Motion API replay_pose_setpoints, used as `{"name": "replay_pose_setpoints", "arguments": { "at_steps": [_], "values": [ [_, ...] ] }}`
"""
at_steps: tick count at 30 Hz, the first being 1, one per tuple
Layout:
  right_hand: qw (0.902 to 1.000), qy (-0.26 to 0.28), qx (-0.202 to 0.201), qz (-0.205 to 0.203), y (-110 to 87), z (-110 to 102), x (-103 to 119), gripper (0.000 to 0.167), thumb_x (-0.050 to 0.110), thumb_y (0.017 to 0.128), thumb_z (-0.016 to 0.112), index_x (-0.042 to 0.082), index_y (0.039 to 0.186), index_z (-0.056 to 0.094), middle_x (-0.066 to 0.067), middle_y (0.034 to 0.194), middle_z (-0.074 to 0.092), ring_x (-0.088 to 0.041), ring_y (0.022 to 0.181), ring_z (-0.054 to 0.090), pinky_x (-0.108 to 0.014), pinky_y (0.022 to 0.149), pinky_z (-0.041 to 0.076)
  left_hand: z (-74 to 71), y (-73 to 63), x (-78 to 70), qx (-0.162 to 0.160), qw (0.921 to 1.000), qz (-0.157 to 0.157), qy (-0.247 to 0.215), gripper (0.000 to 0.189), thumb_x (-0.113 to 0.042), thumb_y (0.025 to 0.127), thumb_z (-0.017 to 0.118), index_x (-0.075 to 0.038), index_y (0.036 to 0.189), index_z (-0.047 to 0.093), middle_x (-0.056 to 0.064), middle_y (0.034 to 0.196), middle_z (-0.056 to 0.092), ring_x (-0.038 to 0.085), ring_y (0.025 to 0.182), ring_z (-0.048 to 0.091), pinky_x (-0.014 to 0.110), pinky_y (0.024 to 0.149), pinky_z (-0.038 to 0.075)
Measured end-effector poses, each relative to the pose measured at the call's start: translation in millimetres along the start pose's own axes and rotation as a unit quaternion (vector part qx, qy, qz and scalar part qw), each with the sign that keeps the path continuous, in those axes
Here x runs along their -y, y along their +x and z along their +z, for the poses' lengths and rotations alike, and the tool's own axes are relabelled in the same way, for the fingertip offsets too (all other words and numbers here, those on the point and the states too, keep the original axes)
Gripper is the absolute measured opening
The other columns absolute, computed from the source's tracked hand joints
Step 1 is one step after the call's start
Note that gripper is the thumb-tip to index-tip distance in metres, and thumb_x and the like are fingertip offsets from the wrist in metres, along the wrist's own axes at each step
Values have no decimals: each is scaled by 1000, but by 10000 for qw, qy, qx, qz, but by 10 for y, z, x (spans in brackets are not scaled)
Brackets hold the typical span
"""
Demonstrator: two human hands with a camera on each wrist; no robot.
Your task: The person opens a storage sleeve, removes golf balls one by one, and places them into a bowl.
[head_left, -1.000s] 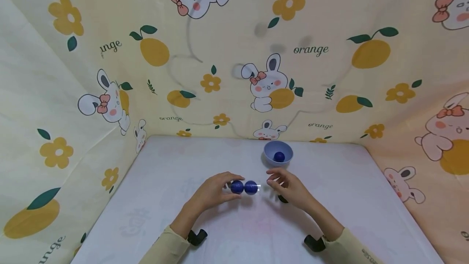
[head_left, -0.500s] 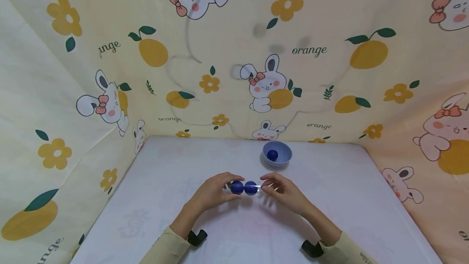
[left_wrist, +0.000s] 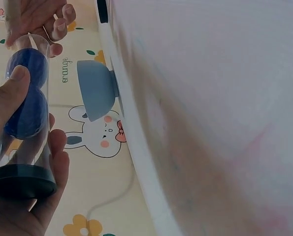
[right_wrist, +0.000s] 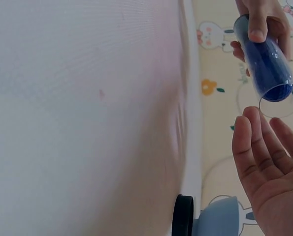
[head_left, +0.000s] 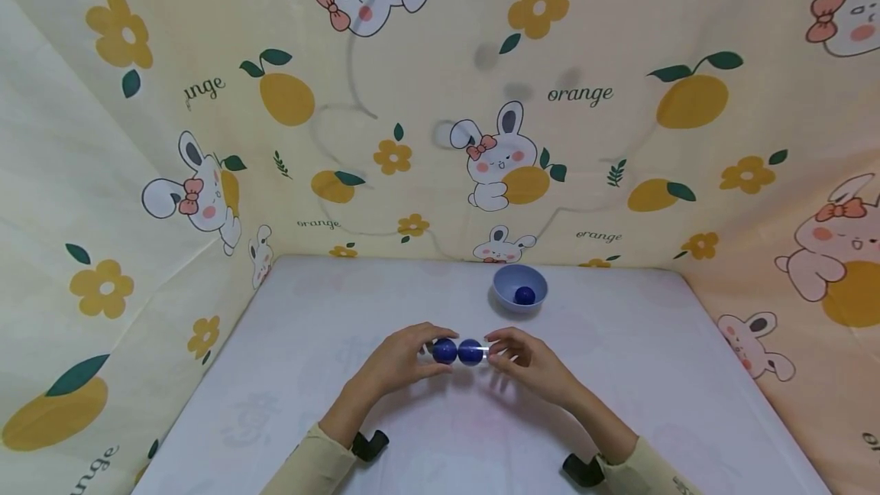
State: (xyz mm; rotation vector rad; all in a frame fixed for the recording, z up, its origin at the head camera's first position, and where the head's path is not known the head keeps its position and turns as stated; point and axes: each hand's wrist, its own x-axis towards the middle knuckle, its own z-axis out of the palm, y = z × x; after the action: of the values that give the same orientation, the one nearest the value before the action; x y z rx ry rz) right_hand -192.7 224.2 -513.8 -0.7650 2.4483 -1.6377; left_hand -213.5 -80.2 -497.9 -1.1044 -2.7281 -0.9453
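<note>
My left hand (head_left: 402,361) grips a clear tube (left_wrist: 22,152) with a dark base, holding it sideways over the table. Two blue balls (head_left: 444,351) sit in a row inside it. In the left wrist view, the thumb presses along the tube's side and the fingers wrap behind it. The dark base (left_wrist: 25,181) lies at the palm end. My right hand (head_left: 536,361) is at the tube's open rim (right_wrist: 279,101), fingers loosely extended and fingertips right at the edge. The right wrist view shows its palm bare.
A light blue bowl (head_left: 505,302) with one blue ball (head_left: 525,296) in it stands at the back of the white table (head_left: 330,296). A black disc-shaped piece (right_wrist: 182,216) stands near the bowl in the right wrist view. Patterned cloth (head_left: 412,98) encloses the table.
My right hand has moved left from beside the bowl to the tube's rim. The ball in the bowl has rolled left and back right. My left hand stays still with the tube.
</note>
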Motion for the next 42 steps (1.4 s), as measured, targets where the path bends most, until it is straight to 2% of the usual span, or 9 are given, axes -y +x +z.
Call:
{"name": "replay_pose_setpoints", "arguments": {
  "at_steps": [8, 15, 26, 33, 38, 42],
  "values": [
    [9999, 90, -38, -86, -6, 28, -29, 39, 11, 104, 73, 2, 140, 62, -16, 116, 74, -17, 96, 72, -29, 83, 60, -6, 0, -5, 15, 10000, 8, 61, 55, -36, 94, 86, -24, 144, 67, -5, 131, 73, 11, 114, 68, 37, 99, 59],
    [9998, 131, -2, 115, -10, 47, -28, 43, 13, 103, 74, -2, 141, 60, -17, 118, 74, -20, 95, 72, -29, 83, 59, 4, -1, 6, 22, 9999, 54, 147, 54, -34, 93, 87, -24, 143, 67, -4, 131, 73, 12, 115, 68, 37, 99, 58],
    [9998, 151, 50, 107, -5, 58, -61, 43, 13, 104, 72, -2, 142, 59, -18, 118, 75, -28, 97, 73, -28, 83, 59, 7, -2, -13, 7, 9996, -20, 296, 56, -34, 93, 87, -25, 144, 67, -6, 131, 72, 12, 118, 68, 37, 101, 58],
    [9994, 138, 86, 294, 5, 62, -52, 45, 17, 105, 73, 0, 143, 59, -17, 119, 75, -32, 98, 73, -28, 82, 59, -10, -1, -13, 12, 9994, 18, 333, 56, -34, 92, 88, -24, 143, 67, -5, 129, 73, 11, 115, 68, 36, 99, 59],
    [9997, 153, 128, 170, 1, 72, -79, 43, 16, 105, 72, -1, 143, 58, -18, 119, 75, -37, 98, 73, -28, 82, 59, -11, -5, -11, 52, 9994, 4, 349, 56, -34, 93, 88, -23, 143, 67, -5, 129, 73, 11, 114, 69, 34, 98, 59],
    [9996, 185, 120, 147, 0, 78, -97, 43, 16, 105, 72, 0, 143, 59, -18, 118, 75, -35, 97, 74, -28, 81, 60, -6, -7, -1, 84, 9993, -22, 369, 56, -34, 93, 87, -23, 144, 67, -4, 130, 73, 11, 115, 69, 35, 99, 59]
  ]
}}
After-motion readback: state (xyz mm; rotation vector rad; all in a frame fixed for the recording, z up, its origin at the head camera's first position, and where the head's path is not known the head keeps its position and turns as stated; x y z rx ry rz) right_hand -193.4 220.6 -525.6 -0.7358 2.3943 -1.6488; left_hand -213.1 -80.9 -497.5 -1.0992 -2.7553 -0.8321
